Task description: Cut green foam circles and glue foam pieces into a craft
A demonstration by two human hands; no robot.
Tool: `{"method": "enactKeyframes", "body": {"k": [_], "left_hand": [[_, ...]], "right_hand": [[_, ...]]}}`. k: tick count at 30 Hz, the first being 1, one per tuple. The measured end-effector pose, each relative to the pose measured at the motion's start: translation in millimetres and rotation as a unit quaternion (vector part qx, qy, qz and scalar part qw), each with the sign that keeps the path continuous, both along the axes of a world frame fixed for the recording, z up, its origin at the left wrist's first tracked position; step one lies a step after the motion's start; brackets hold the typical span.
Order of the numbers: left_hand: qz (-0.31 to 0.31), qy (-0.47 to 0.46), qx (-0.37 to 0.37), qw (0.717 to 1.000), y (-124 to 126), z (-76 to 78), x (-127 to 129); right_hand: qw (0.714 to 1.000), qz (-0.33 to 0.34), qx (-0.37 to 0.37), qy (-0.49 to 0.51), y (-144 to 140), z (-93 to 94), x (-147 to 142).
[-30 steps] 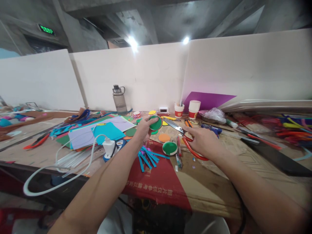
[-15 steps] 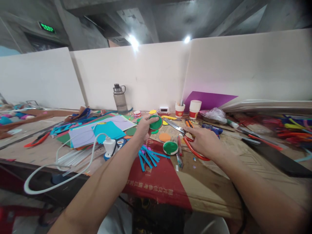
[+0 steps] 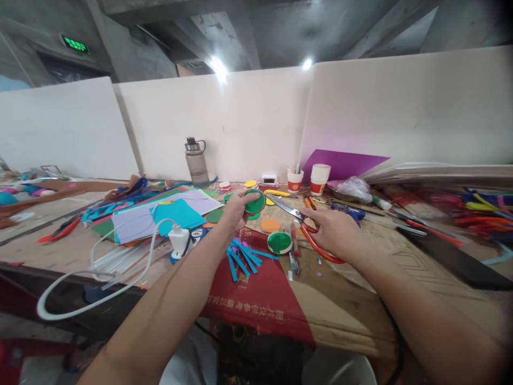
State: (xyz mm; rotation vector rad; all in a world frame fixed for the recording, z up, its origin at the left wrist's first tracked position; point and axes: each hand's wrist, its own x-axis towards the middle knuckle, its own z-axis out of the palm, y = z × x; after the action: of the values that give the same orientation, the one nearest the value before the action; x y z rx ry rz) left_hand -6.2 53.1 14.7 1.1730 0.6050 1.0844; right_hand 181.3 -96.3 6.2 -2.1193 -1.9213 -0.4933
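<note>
Left hand: the left hand point(image 3: 238, 208) pinches a green disc point(image 3: 254, 201), thumb across its face.
Right hand: the right hand point(image 3: 334, 231) grips orange-handled scissors point(image 3: 287, 207) by the loops, blades pointing at the disc.
Green disc: held above the worktop point(image 3: 28, 250), its right edge by the scissor tips; contact cannot be told.
Change: almost none over the last second; disc and scissors keep the same places, so no cutting progress shows.
Cardboard: under the hands, with blue strips point(image 3: 245, 260), an orange disc point(image 3: 271, 225) and a white-rimmed green round point(image 3: 279, 243).
Left of the hands: coloured sheets point(image 3: 178, 216) and a white charger point(image 3: 179, 241).
Behind: a bottle point(image 3: 197, 167), paper cups point(image 3: 319, 180), a purple sheet point(image 3: 347, 163).
Room: pale panels point(image 3: 256, 125), bare grey ceiling, two bright lights, a green exit sign point(image 3: 75, 44).
</note>
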Motion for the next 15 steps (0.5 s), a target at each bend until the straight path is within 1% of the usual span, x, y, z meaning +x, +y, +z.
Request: {"method": "enactKeyframes", "body": {"k": [6, 12, 15], "left_hand": [[0.008, 0.003, -0.009, 1.0, -0.1, 0.9, 0.2], [-0.012, 0.004, -0.006, 1.0, 2.1, -1.1, 1.7], [-0.012, 0.005, -0.007, 1.0, 2.3, -1.7, 1.6]], "right_hand": [[1.0, 0.002, -0.006, 0.028, 0.5, 0.2, 0.0], [0.999, 0.01, -0.003, 0.03, 0.8, -0.4, -0.6], [0.999, 0.018, 0.004, 0.042, 0.5, -0.1, -0.8]]}}
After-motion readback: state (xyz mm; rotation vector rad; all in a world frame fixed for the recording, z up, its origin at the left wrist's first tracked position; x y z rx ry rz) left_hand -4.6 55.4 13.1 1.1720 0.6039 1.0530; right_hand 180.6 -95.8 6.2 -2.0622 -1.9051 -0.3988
